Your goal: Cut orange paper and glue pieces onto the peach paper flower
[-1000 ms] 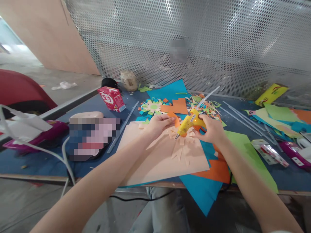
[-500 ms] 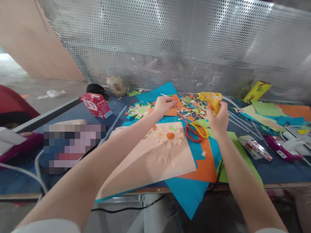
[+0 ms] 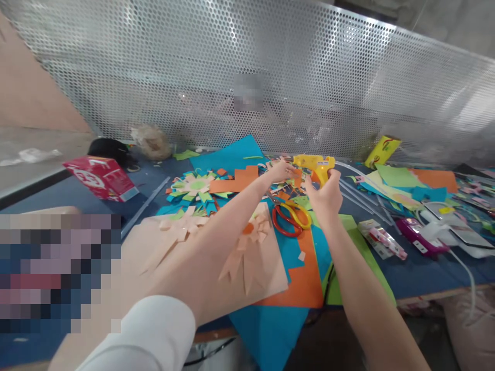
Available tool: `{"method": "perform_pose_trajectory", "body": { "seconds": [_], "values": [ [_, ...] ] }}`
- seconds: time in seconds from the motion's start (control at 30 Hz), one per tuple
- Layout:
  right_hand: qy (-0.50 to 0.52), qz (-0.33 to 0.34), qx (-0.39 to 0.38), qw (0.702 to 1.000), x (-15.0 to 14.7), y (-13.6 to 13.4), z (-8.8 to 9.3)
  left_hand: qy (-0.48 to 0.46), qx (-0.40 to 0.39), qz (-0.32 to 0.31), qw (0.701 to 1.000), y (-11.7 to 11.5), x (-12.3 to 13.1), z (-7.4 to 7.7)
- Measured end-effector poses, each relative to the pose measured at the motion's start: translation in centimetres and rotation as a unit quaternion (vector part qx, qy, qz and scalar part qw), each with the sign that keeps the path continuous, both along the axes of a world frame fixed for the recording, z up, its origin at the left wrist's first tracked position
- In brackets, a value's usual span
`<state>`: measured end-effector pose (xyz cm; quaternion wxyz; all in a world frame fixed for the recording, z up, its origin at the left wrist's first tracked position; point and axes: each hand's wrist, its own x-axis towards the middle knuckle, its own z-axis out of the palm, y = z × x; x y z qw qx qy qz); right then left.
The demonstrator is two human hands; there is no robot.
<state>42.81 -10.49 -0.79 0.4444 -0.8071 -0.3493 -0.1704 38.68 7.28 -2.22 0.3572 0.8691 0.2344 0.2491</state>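
My right hand (image 3: 324,196) is closed around the grip of a yellow hot glue gun (image 3: 314,163), whose nozzle points left. Close to that nozzle, my left hand (image 3: 280,171) reaches over loose paper scraps, its fingers apart and partly blurred; I see nothing held in them. Scissors (image 3: 288,219) with red and yellow handles lie below my hands. Under my left forearm, a peach paper flower (image 3: 258,231) with an orange centre rests on a peach sheet (image 3: 270,273). Left of my left hand are orange paper (image 3: 246,179) and a green-and-blue paper flower (image 3: 198,185).
A pink box (image 3: 100,178) stands at the left beside clear glue sticks (image 3: 149,203). To the right lie a small box (image 3: 377,239), a purple glue gun (image 3: 419,237) and coloured paper (image 3: 433,180). A perforated metal panel (image 3: 185,67) rises behind the table.
My view has turned to the right. My left hand has moved from the orange paper rightward to the scraps near the glue gun's nozzle. The right hand still grips the glue gun.
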Motion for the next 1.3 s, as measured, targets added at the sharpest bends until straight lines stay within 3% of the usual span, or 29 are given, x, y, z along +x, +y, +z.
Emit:
{"method": "perform_pose_trajectory", "body": {
  "seconds": [0.2, 0.37, 0.53, 0.67, 0.83, 0.93, 1.07, 1.3],
  "values": [
    [0.020, 0.009, 0.009, 1.000, 0.2, -0.1, -0.1, 0.192, 0.194, 0.048, 0.961, -0.1, -2.7, 0.9],
    [0.038, 0.020, -0.001, 0.999, 0.2, -0.1, -0.2, 0.121, 0.284, 0.058, 0.949, 0.4, -3.1, 0.7],
    [0.021, 0.014, 0.028, 0.999, 0.4, -0.1, -0.2, -0.057, 0.157, 0.091, 0.982, 0.7, -2.8, 0.6],
    [0.004, 0.021, 0.041, 0.999, 0.1, 0.1, -0.2, -0.113, 0.036, 0.098, 0.988, -0.3, -5.4, 1.3],
    [-0.066, 0.078, 0.040, 0.994, -1.0, 0.3, -0.7, -0.208, -0.208, 0.144, 0.945, -3.8, -11.8, 1.5],
    [-0.119, 0.133, 0.020, 0.984, -1.9, 0.3, -1.0, -0.234, -0.305, 0.168, 0.908, -6.0, -15.4, 0.8],
    [-0.180, 0.183, 0.006, 0.967, -2.9, 0.3, -1.4, -0.240, -0.315, 0.158, 0.904, -7.8, -18.3, -0.6],
    [-0.265, 0.169, -0.057, 0.948, -3.5, 0.5, -2.4, -0.211, -0.162, 0.194, 0.944, -7.8, -20.1, -1.8]
  ]
}}
